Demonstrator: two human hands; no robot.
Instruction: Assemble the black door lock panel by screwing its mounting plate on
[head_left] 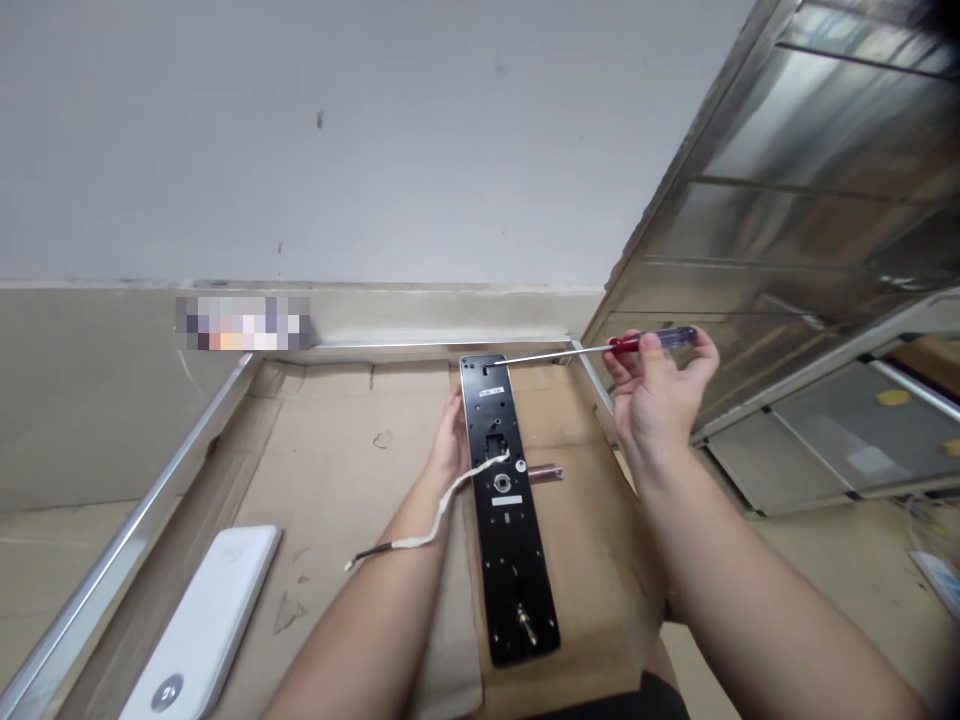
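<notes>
A long black door lock panel [495, 560] stands out in the middle, its back side facing me, with screw holes, small white labels and a square spindle hole. From its centre a white cable [450, 495] with a dark end hangs to the left across my forearm. My left hand [450, 435] grips the panel's left edge, its fingers mostly hidden behind it. In my right hand [660, 385] is a screwdriver [656, 340] with a red and clear purple handle. Its long thin shaft runs leftward, the tip at a slot near the panel's top end. A copper-coloured handle [546, 473] sticks out on the right.
Cardboard [345, 430] covers the work surface, bordered by a metal rim [150, 520]. A white oblong device [210, 620] with a round lens lies at the lower left. Behind rises a pale wall [337, 150]; a shiny metal panel [780, 150] slants at the right.
</notes>
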